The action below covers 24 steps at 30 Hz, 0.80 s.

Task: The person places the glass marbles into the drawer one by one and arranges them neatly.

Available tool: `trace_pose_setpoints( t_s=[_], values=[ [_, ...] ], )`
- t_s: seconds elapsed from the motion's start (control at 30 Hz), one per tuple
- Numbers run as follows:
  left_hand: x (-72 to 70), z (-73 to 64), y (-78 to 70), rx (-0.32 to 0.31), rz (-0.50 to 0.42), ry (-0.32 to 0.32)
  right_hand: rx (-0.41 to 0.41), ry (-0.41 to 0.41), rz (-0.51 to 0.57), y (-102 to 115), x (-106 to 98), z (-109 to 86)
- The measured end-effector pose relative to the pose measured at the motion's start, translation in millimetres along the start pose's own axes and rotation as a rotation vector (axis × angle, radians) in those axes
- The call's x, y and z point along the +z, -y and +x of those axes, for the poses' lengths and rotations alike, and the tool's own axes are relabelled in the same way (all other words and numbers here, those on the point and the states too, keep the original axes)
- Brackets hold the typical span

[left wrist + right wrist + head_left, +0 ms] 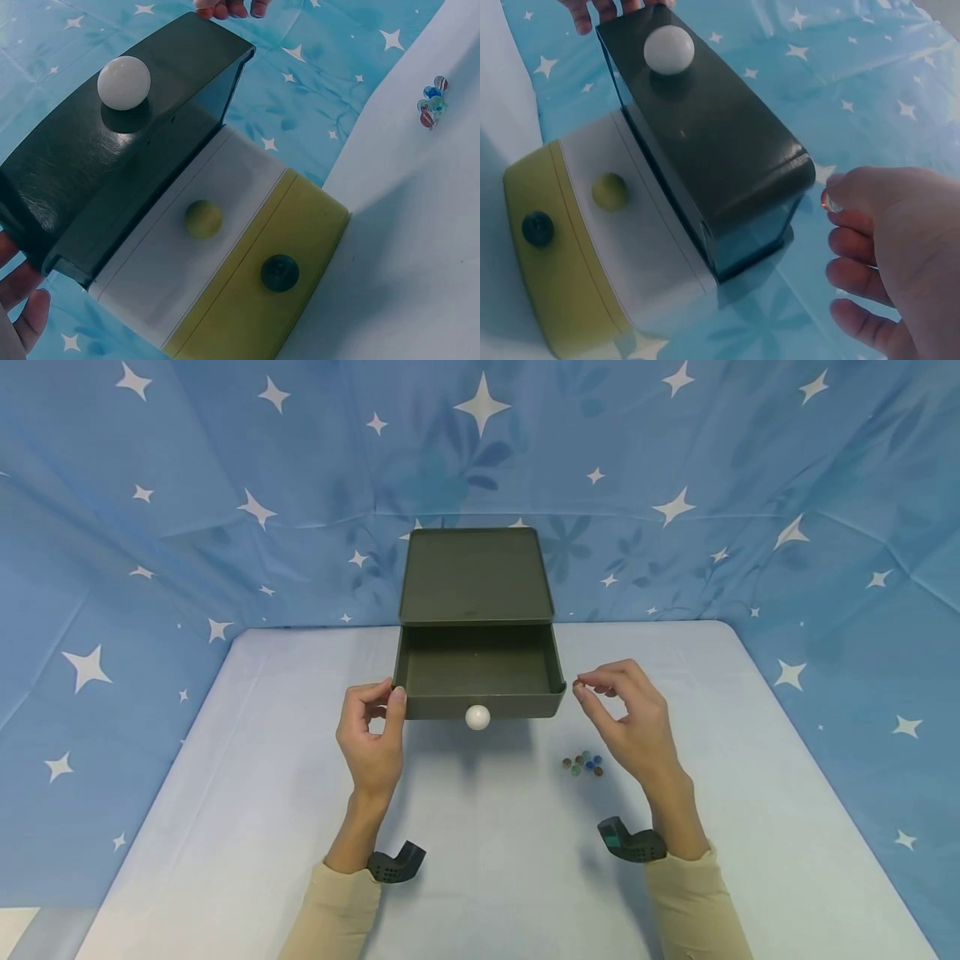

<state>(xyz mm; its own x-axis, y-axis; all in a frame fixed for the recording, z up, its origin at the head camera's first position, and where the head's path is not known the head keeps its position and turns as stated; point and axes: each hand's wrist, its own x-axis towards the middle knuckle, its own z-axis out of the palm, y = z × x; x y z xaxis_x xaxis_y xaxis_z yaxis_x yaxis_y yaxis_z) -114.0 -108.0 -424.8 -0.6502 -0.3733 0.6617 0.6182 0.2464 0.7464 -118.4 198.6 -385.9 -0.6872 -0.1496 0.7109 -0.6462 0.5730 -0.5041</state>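
Note:
A dark green drawer [435, 707] with a white knob [477, 717] stands pulled out at the top of a small chest, and its inside looks bare. My left hand [369, 747] grips the drawer's left front corner, thumb on the front. Beyond the right front corner, my right hand [637, 727] pinches a small glass marble [829, 201] between thumb and index finger; the other fingers are loosely bent. Several glass marbles [589, 765], blue, green and brownish, lie together on the table below that hand.
The chest's dark green top [476, 577] is at the back, by a blue star-patterned cloth [300, 460]. Beneath the pulled-out drawer are a white drawer [180, 247] with a yellow-green knob and a yellow drawer [232, 307] with a dark knob. White cloth covers the table [487, 860].

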Motion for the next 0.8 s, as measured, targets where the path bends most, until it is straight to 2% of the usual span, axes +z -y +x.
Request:
trace_pose_setpoints(
  t_s=[0.3, 0.8],
  values=[
    [0.6, -0.5, 1.3, -0.006, 0.011, -0.008, -0.061, -0.071, 0.051, 8, 10, 0.7],
    [0.0, -0.2, -0.1, 0.002, 0.0, -0.002, -0.074, -0.073, 0.055, 11, 23, -1.1]
  ],
)
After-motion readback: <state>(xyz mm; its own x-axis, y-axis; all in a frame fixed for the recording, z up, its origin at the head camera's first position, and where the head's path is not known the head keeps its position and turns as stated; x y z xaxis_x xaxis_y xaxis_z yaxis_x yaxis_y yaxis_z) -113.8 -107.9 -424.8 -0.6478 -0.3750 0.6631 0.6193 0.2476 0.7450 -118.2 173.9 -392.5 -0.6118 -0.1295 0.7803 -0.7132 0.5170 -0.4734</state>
